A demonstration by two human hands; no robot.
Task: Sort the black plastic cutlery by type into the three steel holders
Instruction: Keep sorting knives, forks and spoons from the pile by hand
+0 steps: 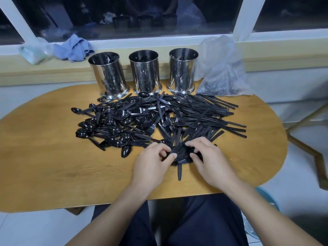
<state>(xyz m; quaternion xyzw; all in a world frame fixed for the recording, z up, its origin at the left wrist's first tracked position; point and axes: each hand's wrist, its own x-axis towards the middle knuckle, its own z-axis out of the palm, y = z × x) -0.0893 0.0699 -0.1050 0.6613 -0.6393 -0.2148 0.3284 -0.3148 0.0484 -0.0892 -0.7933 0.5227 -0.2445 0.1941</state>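
Three steel holders stand in a row at upper centre: left holder [108,75], middle holder [145,72] and right holder [182,71]. I see dark cutlery inside each, type unclear. The cutlery pile [156,119] fills the centre of the worktop [53,157]. At its lower edge, my left hand [152,166] and right hand [209,162] both curl fingers around a small bundle of pieces [179,153]. Bare wood lies lower left. A plastic bag [221,68] sits upper right, beside the right holder.
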